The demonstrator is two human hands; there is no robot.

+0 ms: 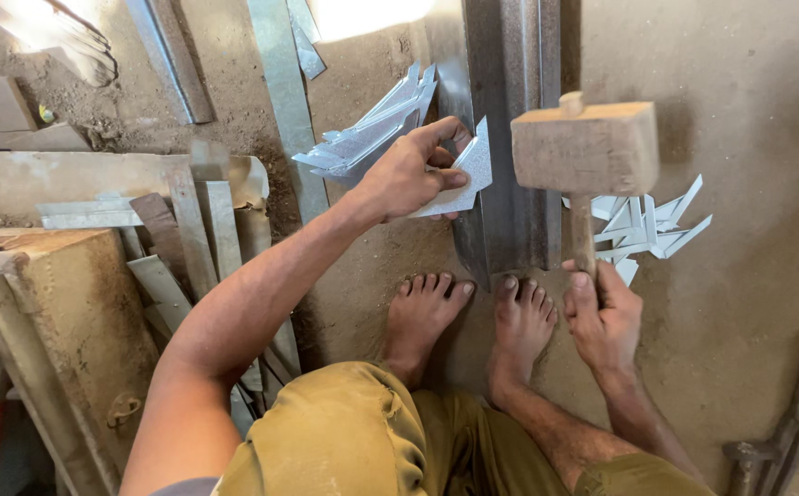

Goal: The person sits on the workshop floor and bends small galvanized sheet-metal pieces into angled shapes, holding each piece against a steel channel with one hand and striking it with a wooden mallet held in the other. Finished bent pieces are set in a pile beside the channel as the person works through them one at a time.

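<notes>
Step in hand looks like hammering a bend into sheet metal. Left hand [407, 176] is closed around a small folded metal piece [466, 174], pinching it against the edge of the long steel rail [508, 138] lying on the dirt floor [748, 83]. Right hand [604, 317] is wrapped tight around the handle of a wooden mallet [586, 147], head raised just above the rail, right of the piece. Both bare feet sit at the rail's near end.

Next move would call for a square strike on the fold, clear of the left fingers.

No containers. Loose piles only: folded pieces [372, 129] left of the rail, flat cut pieces [647, 225] right of it. Possibly finished versus unfinished; hard to tell from here.
</notes>
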